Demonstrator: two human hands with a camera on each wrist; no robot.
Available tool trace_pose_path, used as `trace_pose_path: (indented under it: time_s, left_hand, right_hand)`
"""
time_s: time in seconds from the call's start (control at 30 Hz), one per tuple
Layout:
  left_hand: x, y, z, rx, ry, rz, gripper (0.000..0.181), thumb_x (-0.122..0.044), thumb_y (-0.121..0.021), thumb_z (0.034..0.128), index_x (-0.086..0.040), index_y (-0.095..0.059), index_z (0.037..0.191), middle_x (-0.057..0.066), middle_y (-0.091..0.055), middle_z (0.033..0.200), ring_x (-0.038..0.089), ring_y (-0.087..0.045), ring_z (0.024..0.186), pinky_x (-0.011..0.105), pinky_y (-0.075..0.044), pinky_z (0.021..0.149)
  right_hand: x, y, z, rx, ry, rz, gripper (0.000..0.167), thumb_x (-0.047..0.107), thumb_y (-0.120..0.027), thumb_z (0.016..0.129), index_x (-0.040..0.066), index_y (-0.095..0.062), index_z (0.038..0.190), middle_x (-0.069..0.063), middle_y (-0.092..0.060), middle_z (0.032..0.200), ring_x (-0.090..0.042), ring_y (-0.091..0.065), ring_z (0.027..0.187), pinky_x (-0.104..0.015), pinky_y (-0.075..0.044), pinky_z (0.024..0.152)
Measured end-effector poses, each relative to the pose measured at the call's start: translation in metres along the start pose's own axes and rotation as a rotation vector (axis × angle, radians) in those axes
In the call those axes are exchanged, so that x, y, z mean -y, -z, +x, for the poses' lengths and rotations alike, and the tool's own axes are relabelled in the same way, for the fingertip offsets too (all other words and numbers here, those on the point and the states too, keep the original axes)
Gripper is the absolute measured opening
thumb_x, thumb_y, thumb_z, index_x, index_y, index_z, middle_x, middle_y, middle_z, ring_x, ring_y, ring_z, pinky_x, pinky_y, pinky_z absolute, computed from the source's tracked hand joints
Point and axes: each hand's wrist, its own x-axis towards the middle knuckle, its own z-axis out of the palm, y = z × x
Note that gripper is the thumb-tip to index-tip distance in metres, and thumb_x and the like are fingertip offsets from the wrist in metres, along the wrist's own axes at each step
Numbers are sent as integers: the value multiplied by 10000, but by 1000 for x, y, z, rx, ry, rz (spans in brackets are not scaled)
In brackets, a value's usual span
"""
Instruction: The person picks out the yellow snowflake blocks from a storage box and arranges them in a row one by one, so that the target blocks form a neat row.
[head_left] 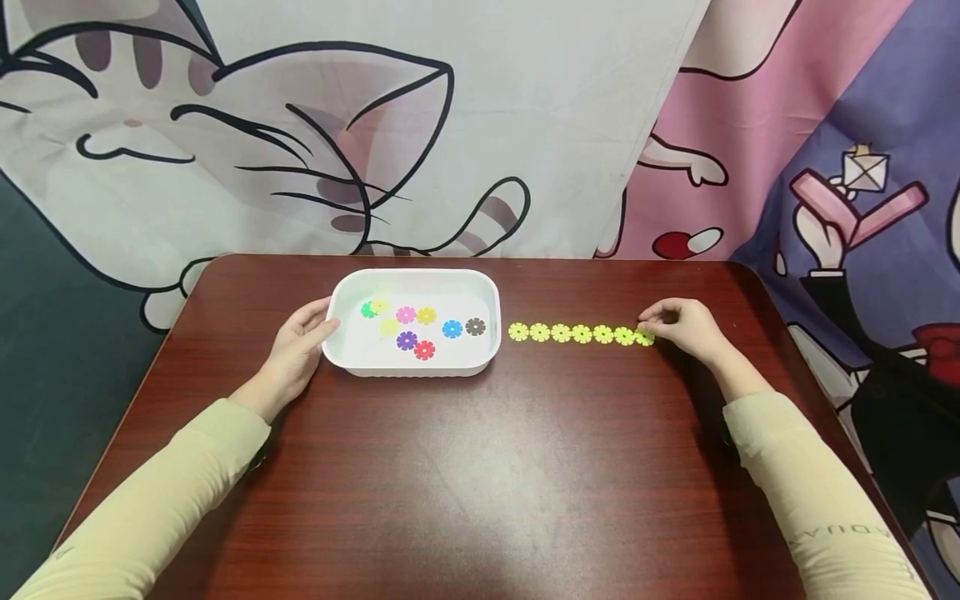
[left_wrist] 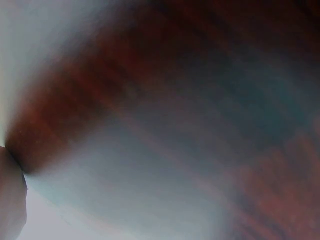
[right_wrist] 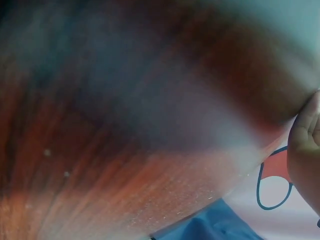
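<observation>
In the head view, a white plastic tray (head_left: pixel 412 369) stands on the table with several flower-shaped discs in mixed colours inside. My left hand (head_left: pixel 295 346) grips its left end, thumb over the rim and fingers along the outer wall. To the right of the tray runs a straight row of yellow-green flower discs (head_left: pixel 582 334). At its right end my right hand (head_left: pixel 690 329) pinches the last disc (head_left: pixel 645 338), partly hidden by the fingertips. Each wrist view is mostly blurred and catches just part of the left hand (left_wrist: pixel 11 195) and right hand (right_wrist: pixel 304 155).
The dark red-brown wooden table (head_left: pixel 465 475) has rounded far corners. Directly behind it hangs a white cloth (head_left: pixel 555 125) with a cartoon cat, and a pink and purple printed cloth (head_left: pixel 750 150) hangs at the right.
</observation>
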Motion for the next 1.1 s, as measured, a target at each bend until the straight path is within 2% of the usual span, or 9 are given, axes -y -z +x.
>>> trace_pose_path:
  time_s: [0.23,0.5,0.83,1.1]
  left_hand:
    - [0,0,0,-2,7,-2,304,-81,-648,1057,-231,-596,1317,-138,-597,1285,-33,-605,1181,97,-523,964]
    - [-1,0,0,-5,4,3,305,-90,-649,1058,-224,-579,1322,-145,-599,1272,-40,-607,1176,98,-522,967]
    - [-1,-1,0,-10,8,-2,306,-86,-649,1058,-219,-585,1326,-153,-606,1269,-41,-610,1178,95,-518,977]
    - [-2,-1,-1,-13,11,8,337,-94,-650,1059,-195,-568,1370,-147,-594,1284,-22,-590,1208,91,-514,982]
  right_hand:
    - [7,3,5,-11,3,17,192,114,-820,935,-27,-787,1061,-229,-787,944,121,-610,722,-69,-475,684]
    - [25,2,14,-12,4,44,198,120,-809,945,-24,-785,1078,-219,-791,969,129,-625,733,-69,-496,690]
    - [52,-16,31,2,15,62,178,113,-802,946,-1,-785,1081,-174,-796,971,106,-635,751,-101,-493,714]
    - [81,-35,49,23,72,102,172,107,-803,947,-5,-784,1076,-213,-781,991,62,-629,749,-115,-485,718]
